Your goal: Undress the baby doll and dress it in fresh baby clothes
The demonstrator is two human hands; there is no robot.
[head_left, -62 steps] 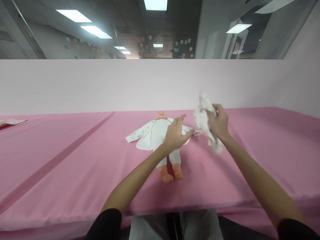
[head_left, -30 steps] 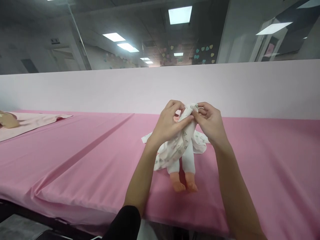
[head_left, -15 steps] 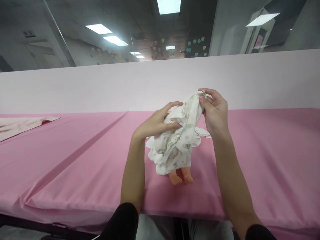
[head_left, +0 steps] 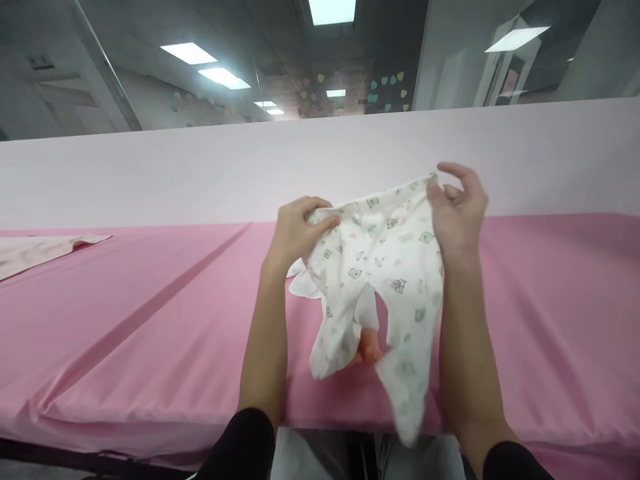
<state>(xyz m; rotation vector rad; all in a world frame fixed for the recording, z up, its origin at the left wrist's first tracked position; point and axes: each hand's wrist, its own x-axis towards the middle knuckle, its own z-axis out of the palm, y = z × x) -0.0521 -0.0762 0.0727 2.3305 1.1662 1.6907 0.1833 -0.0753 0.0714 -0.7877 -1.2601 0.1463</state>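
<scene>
A pair of small white baby pants point(head_left: 375, 247) with green and grey prints hangs spread out, its waistband up and both legs dangling. My left hand point(head_left: 300, 230) is closed on the left end of the waistband. At the other end, my right hand point(head_left: 457, 207) pinches the waistband's corner between thumb and fingers. Behind the pants lies a doll, mostly hidden; its orange-toned feet point(head_left: 369, 345) show between the pant legs. White cloth point(head_left: 304, 285) sticks out behind the pants on the left.
A pink sheet point(head_left: 150, 320) covers the table. A pale pink cloth point(head_left: 43, 252) lies at its far left. Beyond the far edge stands a low white wall point(head_left: 200, 177) with glass above it. The near table edge is in front of my legs.
The bunched pants have opened out flat, with the legs now hanging down. My right hand has moved right and slightly up, and my left hand now grips the waistband's left end.
</scene>
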